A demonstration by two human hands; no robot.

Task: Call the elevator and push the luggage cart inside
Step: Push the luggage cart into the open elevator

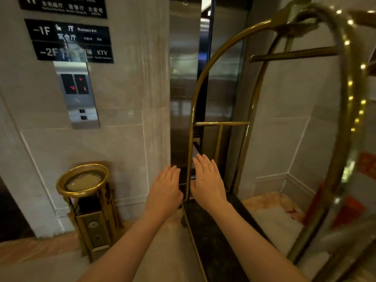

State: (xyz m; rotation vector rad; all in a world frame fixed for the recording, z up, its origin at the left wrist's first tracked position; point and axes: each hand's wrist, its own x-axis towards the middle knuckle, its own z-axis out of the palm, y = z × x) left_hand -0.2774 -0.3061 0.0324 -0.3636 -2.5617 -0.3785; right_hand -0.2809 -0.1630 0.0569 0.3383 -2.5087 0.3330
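Both hands, left (164, 192) and right (208, 183), flat, empty; grip cart (221, 124) rails, steer toward doors (203, 78) at 12 o'clock.

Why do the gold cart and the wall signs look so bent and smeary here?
Head view: the wide-angle lens bows the luggage cart frame, strongly at the right edge; motion blur smears the floor signs and red panel digits; ceiling lights glint as dots on the brass; the elevator doors reflect the lobby hazily.
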